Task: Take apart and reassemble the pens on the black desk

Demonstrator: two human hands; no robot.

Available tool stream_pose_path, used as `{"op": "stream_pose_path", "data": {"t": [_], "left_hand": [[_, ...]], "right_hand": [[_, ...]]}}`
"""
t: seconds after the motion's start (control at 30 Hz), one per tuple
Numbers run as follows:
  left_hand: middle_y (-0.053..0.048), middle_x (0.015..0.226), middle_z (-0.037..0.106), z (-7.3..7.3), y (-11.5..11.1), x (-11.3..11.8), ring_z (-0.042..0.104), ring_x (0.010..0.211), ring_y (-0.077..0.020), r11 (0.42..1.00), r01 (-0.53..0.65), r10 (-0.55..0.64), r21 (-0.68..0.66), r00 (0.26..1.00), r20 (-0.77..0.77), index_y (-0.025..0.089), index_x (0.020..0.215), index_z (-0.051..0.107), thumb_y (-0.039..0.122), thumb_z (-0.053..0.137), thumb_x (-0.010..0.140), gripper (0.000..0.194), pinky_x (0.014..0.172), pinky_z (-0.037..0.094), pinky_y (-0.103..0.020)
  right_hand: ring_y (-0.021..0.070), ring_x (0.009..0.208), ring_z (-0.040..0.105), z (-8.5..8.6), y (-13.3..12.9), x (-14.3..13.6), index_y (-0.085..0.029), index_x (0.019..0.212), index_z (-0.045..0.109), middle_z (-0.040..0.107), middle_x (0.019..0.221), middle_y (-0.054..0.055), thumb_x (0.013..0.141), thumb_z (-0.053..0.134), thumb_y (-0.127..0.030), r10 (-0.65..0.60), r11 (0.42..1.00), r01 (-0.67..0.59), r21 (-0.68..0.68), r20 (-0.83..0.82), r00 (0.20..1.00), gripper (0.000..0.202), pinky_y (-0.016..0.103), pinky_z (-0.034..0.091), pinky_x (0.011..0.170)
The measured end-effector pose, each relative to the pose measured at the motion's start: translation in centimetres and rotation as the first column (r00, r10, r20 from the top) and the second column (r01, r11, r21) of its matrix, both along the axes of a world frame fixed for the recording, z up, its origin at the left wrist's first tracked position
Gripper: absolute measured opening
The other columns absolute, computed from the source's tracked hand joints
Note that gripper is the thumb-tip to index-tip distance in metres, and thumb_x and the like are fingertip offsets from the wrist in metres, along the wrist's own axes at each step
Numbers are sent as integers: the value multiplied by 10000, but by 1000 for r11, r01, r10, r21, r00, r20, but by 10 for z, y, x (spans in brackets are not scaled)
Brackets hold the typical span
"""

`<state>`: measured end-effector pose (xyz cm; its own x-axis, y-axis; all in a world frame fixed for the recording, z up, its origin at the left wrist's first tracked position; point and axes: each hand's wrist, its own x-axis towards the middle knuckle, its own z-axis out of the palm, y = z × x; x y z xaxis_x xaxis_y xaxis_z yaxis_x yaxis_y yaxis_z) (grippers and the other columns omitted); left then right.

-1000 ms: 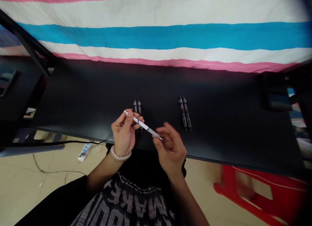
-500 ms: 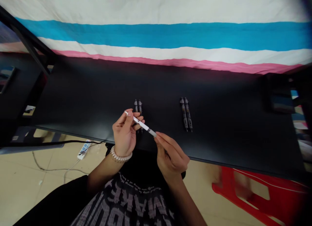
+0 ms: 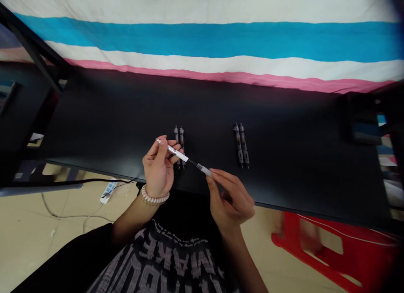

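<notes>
A white pen [image 3: 178, 153] is pulled partly apart between my hands above the table's near edge. My left hand [image 3: 158, 166] grips its upper end between thumb and index finger, the other fingers loosely spread. My right hand [image 3: 232, 199] pinches the whitish, partly clear barrel piece [image 3: 205, 170] of the pen. A thin dark length shows between the two parts. Behind my left fingers lies a pair of dark pens [image 3: 182, 135], partly covered by that hand. Another pair of dark pens [image 3: 242, 143] lies side by side to the right, apart from both hands.
The pens rest on a black table [image 3: 126, 116]. A striped cloth [image 3: 202, 40] hangs along its back edge. A red plastic stool [image 3: 318, 246] stands below at the right; a power strip [image 3: 109, 191] lies on the floor at the left. A dark box-like object [image 3: 362, 120] is at the table's right end.
My right hand has moved right, drawing the barrel piece away from the white body. A thin dark length is now exposed between them. My left hand has shifted slightly left and up.
</notes>
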<state>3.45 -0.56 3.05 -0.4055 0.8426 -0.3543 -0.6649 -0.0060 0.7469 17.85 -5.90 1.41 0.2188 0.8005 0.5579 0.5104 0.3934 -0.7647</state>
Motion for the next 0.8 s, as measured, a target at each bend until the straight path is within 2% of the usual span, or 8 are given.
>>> {"op": "stream_pose_path", "data": {"t": [0.17,0.3,0.4,0.47,0.53,0.6,0.7,0.8], "left_hand": [[-11,833,758,-1,-4,7,740,741,-116,999,39,-39,0,999,-11,190,963,740,340,840,782,256,739,637,-252],[1,821,746,-2,-7,13,734,733,-106,997,72,-72,1,997,6,196,960,731,359,837,786,261,756,635,-254],[-3,831,748,-3,-5,11,736,744,-110,997,83,-83,6,997,7,193,965,732,350,837,788,259,757,634,-255],[-7,839,752,-3,-3,8,737,752,-112,997,72,-72,11,997,4,193,966,734,349,837,787,258,753,634,-256],[-9,844,754,-4,-2,7,736,755,-113,998,59,-59,8,998,-3,196,961,735,348,834,790,249,753,632,-257],[-10,842,753,-4,-2,7,734,753,-114,998,58,-58,-7,998,-15,197,959,735,346,826,799,237,760,630,-264],[-13,845,753,-3,-2,9,734,753,-120,998,58,-59,-20,998,-30,200,962,734,347,819,807,230,767,628,-276],[-14,845,753,-4,-2,11,733,744,-123,998,56,-57,-24,998,-40,200,961,733,358,825,798,245,759,628,-282]], "right_hand": [[164,800,778,-1,2,-4,-237,990,762,806,986,22,824,762,-30,33,999,-34,19,22,999,265,309,677,727],[157,791,786,-5,2,-10,-248,974,772,815,981,12,839,757,-54,-27,997,21,80,74,997,236,287,673,750],[151,693,779,-9,0,-9,-240,1085,752,813,862,-3,904,718,-167,26,989,-27,-146,-6,1000,198,267,670,676],[165,729,786,-10,-1,-7,-219,1180,714,812,908,19,913,713,-242,53,961,-73,-268,-83,995,267,278,671,680],[161,718,781,-10,-2,-5,-211,1122,728,807,894,21,921,697,-264,70,946,-103,-307,-117,991,211,271,664,677],[131,584,741,-9,-3,-4,-214,1024,745,776,743,-15,943,661,-265,96,924,-140,-356,-137,986,128,235,634,591],[129,526,707,-6,-3,-3,-206,1042,732,752,700,-20,919,689,-315,30,914,-87,-397,-149,988,170,229,599,520],[103,425,631,-5,-2,-2,-199,934,732,680,574,-43,972,605,-335,68,879,-138,-455,-166,984,190,208,540,461]]}}
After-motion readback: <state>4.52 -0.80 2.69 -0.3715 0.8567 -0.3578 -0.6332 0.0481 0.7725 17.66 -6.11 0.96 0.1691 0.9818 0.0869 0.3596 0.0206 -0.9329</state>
